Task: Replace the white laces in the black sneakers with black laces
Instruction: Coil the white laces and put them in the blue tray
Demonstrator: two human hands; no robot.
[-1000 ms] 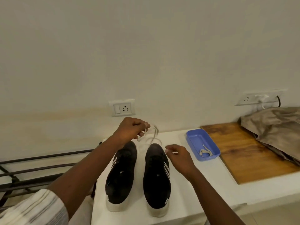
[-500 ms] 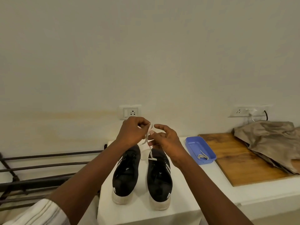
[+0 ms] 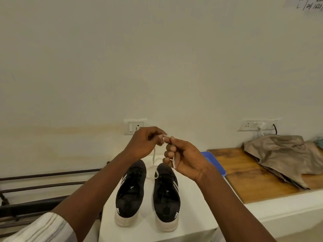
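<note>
The black sneakers (image 3: 148,193) stand side by side on a white table (image 3: 145,229), heels toward the person and toes toward the wall, with a narrow gap between them. Both hands are raised above the sneakers' toe ends, close together and nearly touching. The left hand (image 3: 145,142) pinches a white lace (image 3: 153,158) between thumb and forefinger, its other fingers curled in. The right hand (image 3: 185,158) has its fingers curled round the same lace, a short piece showing by the little finger. From the left hand the lace hangs down in a loose loop that reaches the front of the right-hand sneaker; I cannot tell whether it is threaded there. To the right of the sneakers a blue tray (image 3: 215,161) peeks out from behind the right wrist. Beyond it lies a wooden board (image 3: 244,175) carrying a crumpled beige cloth (image 3: 283,154). Behind the sneakers, a wall socket (image 3: 134,127) sits on the wall. To their left runs a dark metal rack (image 3: 43,186).
</note>
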